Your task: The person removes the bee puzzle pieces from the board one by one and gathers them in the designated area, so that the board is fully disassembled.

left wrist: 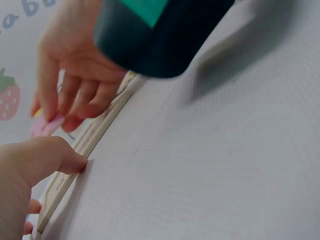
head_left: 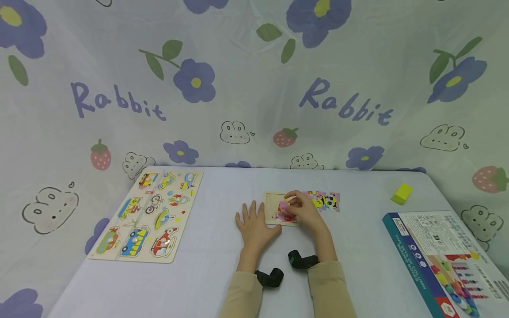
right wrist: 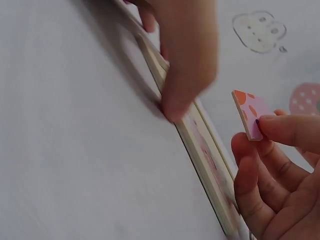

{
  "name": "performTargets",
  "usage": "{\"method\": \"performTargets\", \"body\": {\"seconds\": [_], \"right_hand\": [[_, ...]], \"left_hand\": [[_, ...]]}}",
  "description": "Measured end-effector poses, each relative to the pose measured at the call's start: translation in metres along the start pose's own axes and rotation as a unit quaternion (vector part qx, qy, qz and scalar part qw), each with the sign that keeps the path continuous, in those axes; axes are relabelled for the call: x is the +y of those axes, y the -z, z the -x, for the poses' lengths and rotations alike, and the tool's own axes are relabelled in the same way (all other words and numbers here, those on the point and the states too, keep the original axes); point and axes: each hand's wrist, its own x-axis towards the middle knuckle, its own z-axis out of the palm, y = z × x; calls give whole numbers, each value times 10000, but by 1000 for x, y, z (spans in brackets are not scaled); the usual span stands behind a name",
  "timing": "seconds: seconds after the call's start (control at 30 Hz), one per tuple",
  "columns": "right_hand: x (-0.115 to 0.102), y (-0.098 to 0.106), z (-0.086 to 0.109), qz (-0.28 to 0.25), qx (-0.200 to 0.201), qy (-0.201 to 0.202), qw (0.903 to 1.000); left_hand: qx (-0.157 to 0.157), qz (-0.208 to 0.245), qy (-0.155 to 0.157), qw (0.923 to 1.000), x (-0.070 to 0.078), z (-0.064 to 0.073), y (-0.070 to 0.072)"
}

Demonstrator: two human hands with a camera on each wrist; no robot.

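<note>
My right hand [head_left: 305, 213] pinches a pink puzzle piece [right wrist: 251, 116] with orange spots between thumb and fingers, above a small wooden puzzle tray [head_left: 273, 198]. Pink pieces with a red patch lie inside the tray's lower right part. With fingers spread, my left hand [head_left: 256, 229] lies at the tray's left side, and its thumb [left wrist: 70, 159] touches the near edge. More puzzle pieces [head_left: 327, 201] in pink, yellow and black lie right of the tray, partly behind the right hand.
A large wooden board with vehicle pictures [head_left: 156, 226] lies on the left of the white table [head_left: 214, 282]. On the right are a yellow-green block [head_left: 402, 193] and a flat printed box [head_left: 433, 247]. A patterned curtain [head_left: 246, 88] hangs behind.
</note>
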Motion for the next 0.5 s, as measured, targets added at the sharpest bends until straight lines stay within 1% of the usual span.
{"method": "performTargets", "body": {"seconds": [0.13, 0.33, 0.5], "right_hand": [[5, 11, 3, -311, 82, -214, 9993], [14, 26, 7, -106, 287, -360, 9989], [20, 37, 10, -153, 479, -516, 9974]], "left_hand": [[-15, -8, 11, 10000, 0, 0, 0], [-46, -35, 13, 10000, 1, 0, 0], [-32, -29, 1, 10000, 0, 0, -1]]}}
